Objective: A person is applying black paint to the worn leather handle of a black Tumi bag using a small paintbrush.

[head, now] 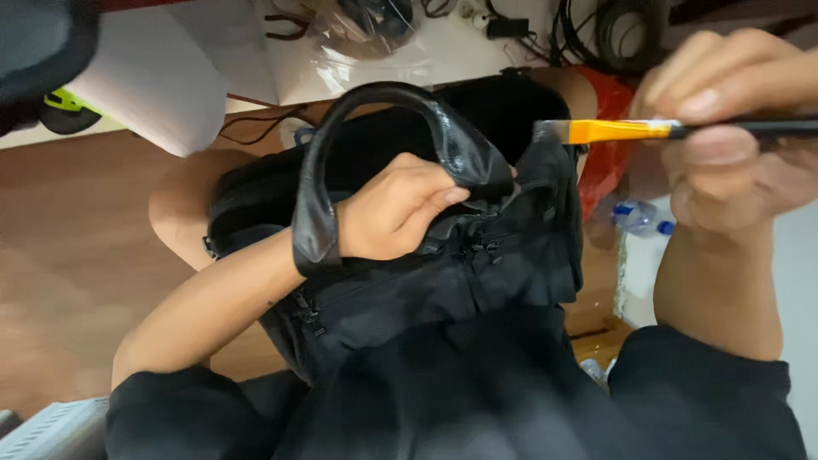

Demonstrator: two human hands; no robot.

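A black fabric bag with zippers rests on my lap. Its shiny black handle loops over my left wrist. My left hand grips the bag's top edge beside the zippers. My right hand is raised at the upper right and pinches a flat paintbrush with a black handle and an orange ferrule. The brush's pale bristles touch the bag's upper right corner.
A wooden floor spreads to the left. White paper lies at the top left, a clear plastic bag and dark cables at the top. A red item and a plastic bottle sit behind the bag.
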